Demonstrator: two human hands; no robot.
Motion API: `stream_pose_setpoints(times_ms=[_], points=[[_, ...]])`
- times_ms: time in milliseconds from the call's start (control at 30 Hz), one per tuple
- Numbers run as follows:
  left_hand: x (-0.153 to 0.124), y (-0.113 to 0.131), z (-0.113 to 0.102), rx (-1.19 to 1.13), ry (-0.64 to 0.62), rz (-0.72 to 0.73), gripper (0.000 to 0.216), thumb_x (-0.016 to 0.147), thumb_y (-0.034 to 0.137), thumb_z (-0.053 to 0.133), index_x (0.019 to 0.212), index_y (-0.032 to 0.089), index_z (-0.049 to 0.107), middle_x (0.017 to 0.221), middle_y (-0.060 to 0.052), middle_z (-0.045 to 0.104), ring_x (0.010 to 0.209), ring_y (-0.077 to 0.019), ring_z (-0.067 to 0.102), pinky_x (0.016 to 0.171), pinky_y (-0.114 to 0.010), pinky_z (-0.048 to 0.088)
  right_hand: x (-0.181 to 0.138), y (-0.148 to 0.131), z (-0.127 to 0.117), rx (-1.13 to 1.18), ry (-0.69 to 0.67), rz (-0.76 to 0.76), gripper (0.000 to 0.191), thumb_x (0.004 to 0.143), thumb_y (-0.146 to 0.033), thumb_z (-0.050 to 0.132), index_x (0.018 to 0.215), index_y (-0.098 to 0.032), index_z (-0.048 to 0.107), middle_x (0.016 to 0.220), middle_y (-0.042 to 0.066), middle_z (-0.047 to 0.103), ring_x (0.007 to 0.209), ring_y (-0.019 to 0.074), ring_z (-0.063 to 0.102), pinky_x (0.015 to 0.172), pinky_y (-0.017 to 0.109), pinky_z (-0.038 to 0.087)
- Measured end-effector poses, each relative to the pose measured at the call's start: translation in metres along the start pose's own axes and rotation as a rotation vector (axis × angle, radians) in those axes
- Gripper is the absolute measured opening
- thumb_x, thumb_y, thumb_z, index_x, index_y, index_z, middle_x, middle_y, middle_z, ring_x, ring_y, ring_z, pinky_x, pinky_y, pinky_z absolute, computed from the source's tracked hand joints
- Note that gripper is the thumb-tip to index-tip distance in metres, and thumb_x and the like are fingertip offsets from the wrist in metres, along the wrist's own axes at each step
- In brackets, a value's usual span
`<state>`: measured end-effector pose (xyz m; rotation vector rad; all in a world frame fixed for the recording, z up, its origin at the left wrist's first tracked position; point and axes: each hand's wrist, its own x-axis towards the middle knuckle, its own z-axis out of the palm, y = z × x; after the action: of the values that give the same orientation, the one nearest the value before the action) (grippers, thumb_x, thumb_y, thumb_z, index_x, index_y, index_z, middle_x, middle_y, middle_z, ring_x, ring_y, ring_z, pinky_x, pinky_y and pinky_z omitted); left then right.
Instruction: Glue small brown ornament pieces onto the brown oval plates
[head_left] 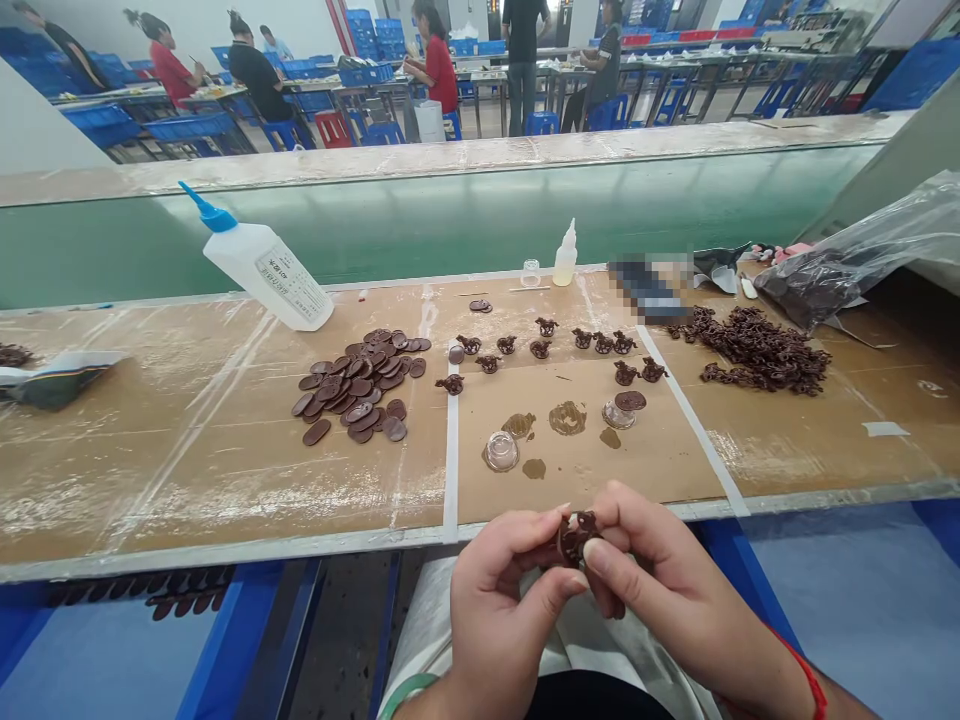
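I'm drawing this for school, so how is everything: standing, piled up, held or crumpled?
Brown piece: held in both hands
Left hand: pinching the brown piece
Right hand: pinching it too
Large bottle: blue nozzle fitted
Small bottle: upright, partly filled
Brown ovals: piled loosely
Dark pieces: heaped together
Plastic bag: crumpled

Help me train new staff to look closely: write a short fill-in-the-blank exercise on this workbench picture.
1. The left hand and right hand together hold a small piece, dark ____ in colour.
2. The large bottle has a ____ cap.
3. The heap of flat oval discs lies to the ____ of the tangled pile.
4. A ____ cord circles the right hand's wrist.

Missing words: brown; blue; left; red.
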<state>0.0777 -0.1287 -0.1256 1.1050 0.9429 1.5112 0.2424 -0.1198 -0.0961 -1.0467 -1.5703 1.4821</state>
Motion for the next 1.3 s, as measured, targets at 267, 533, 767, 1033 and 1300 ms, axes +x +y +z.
stream_pose_setpoints(times_ms=[267,533,767,1033,1300], points=[[-0.001,-0.001,0.001,0.076,0.002,0.05,0.02,0.074,0.028,0.093,0.092,0.026,0.085,0.084,-0.004,0.082,0.076,-0.0184,0.079,0.073,-0.025,0.065,0.002,-0.007,-0.007,-0.187,-0.039,-0.065,0.043,0.109,-0.045,0.044,0.074,-0.022,0.046,0.067,-0.004,0.049,0.059,0.0128,0.045,0.059,0.028,0.033],[-0.004,0.002,-0.001,0.148,-0.029,0.12,0.024,0.071,0.031,0.095,0.092,0.028,0.084,0.085,-0.002,0.082,0.08,-0.0196,0.08,0.073,-0.025,0.065,-0.006,-0.005,-0.01,-0.167,-0.082,-0.053,0.042,0.11,-0.048,0.043,0.076,-0.022,0.045,0.068,-0.003,0.048,0.063,0.014,0.044,0.061,0.027,0.035],[-0.005,0.004,-0.001,0.182,-0.058,0.156,0.022,0.073,0.034,0.093,0.092,0.026,0.083,0.084,-0.003,0.083,0.081,-0.0205,0.081,0.074,-0.025,0.066,-0.011,-0.007,-0.01,-0.176,-0.077,-0.083,0.041,0.11,-0.046,0.043,0.078,-0.022,0.048,0.068,-0.003,0.049,0.064,0.0142,0.043,0.061,0.027,0.035],[-0.006,0.005,0.0,0.17,-0.052,0.147,0.021,0.073,0.032,0.094,0.089,0.025,0.082,0.083,-0.002,0.081,0.081,-0.0198,0.081,0.075,-0.024,0.065,-0.01,-0.009,-0.009,-0.212,-0.066,-0.099,0.035,0.109,-0.037,0.046,0.078,-0.022,0.049,0.069,-0.003,0.05,0.065,0.0144,0.044,0.062,0.026,0.036],[-0.006,-0.002,0.004,0.043,0.027,0.09,0.019,0.074,0.024,0.093,0.09,0.027,0.082,0.084,0.001,0.08,0.077,-0.0155,0.079,0.074,-0.022,0.065,-0.005,-0.006,-0.005,-0.247,-0.018,-0.12,0.03,0.106,-0.029,0.047,0.077,-0.022,0.048,0.067,-0.005,0.048,0.06,0.0131,0.043,0.057,0.025,0.034]])
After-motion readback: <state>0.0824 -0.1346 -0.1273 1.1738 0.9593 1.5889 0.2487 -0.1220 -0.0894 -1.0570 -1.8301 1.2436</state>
